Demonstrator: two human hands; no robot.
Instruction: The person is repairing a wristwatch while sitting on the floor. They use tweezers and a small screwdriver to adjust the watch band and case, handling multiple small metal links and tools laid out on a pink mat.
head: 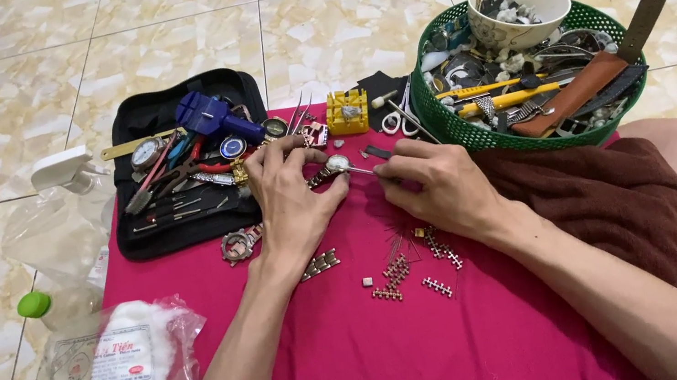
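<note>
- My left hand [289, 199] pinches a small round wristwatch [337, 163] by its metal band, pressing it down on the pink cloth [367, 352] spread over the floor.
- My right hand [435, 182] is closed in a narrow grip on a thin metal tool [361, 170], whose tip meets the watch case at the lug.
- I judge this to be pin work at the band joint, so I should keep the tool in line with the pin, not angled, and push gently.
- I'd rest both wrists on the cloth; a slip could scratch the case or jab my left fingers.
- Loose band links [412, 265] lie on the cloth just below my right hand; any freed pin belongs beside them, where the pink makes it easy to spot.
- The yellow band holder block [347, 111] sits just beyond the watch, and the black tool case [186, 166] lies open to the left, if my grip proves unsteady.
- The green basket [447, 120] of spare parts sits well to the right, clear of my elbows.
</note>
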